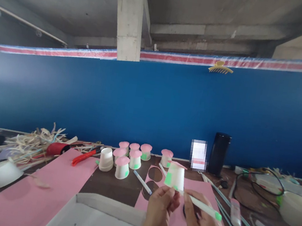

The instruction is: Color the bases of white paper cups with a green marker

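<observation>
A white paper cup with a pink paper disc on top and green patches on its side is upside down in my left hand, gripped near the rim. Between the fingers of my right hand is a white marker with a green end, its other end close to or touching the cup's lower edge. Behind stand several similar cups topped with pink discs. Plain stacked cups are left of them. A sheet of pink paper with round holes lies beneath my hands.
A white open box sits at the front. A pen lies by the holed sheet. Left are red-handled scissors, a large pink sheet and paper strips. A black cylinder stands by the blue partition.
</observation>
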`<state>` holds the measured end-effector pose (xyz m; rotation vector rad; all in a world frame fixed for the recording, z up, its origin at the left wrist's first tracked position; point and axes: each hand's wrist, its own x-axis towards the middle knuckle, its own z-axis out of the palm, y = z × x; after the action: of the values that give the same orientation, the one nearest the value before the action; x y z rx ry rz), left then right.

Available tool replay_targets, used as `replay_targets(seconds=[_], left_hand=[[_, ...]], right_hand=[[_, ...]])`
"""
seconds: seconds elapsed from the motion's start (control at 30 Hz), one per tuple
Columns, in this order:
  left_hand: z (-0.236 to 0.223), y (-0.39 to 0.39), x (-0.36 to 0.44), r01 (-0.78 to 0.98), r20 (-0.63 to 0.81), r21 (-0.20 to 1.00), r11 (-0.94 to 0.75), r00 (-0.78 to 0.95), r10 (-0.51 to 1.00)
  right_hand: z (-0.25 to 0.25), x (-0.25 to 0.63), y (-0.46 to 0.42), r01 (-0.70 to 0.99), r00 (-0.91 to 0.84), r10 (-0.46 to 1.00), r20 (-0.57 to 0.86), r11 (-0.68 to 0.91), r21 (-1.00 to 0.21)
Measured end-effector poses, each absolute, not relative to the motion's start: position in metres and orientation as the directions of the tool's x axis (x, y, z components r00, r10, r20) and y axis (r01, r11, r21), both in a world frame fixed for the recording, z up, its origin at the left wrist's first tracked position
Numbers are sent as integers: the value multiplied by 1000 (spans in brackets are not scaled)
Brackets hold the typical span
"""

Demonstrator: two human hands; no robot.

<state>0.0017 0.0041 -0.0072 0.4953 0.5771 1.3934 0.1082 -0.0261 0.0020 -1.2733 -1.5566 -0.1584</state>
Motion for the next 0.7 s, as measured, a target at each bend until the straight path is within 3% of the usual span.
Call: replay_targets(seconds=[0.7], left_hand=[[-8,4,-1,-712,-124,690,130,60,990]], right_hand=[[2,108,-25,764,147,628,764,418,-491]])
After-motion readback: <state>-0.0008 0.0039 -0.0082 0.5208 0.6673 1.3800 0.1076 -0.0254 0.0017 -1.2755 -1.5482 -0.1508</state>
